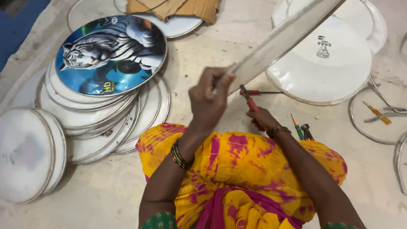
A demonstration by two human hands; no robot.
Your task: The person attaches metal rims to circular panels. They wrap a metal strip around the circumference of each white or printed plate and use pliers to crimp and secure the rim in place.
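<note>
My left hand (207, 99) grips the near edge of a round white drum skin with a metal rim (280, 40), held on edge and tilted up toward the upper right. My right hand (262, 119) is closed on red-handled pliers (248, 96), whose jaws meet the rim just right of my left hand. Both hands hover over my lap, which is draped in yellow and pink cloth (237, 169).
A pile of round white skins (101, 114), topped by a blue one with a white tiger picture (112, 53), lies at left. More white discs (326, 63) lie at upper right. A red screwdriver (263, 92), small tools (302, 131), bare metal hoops (360, 123) and cardboard (178, 8) lie on the floor.
</note>
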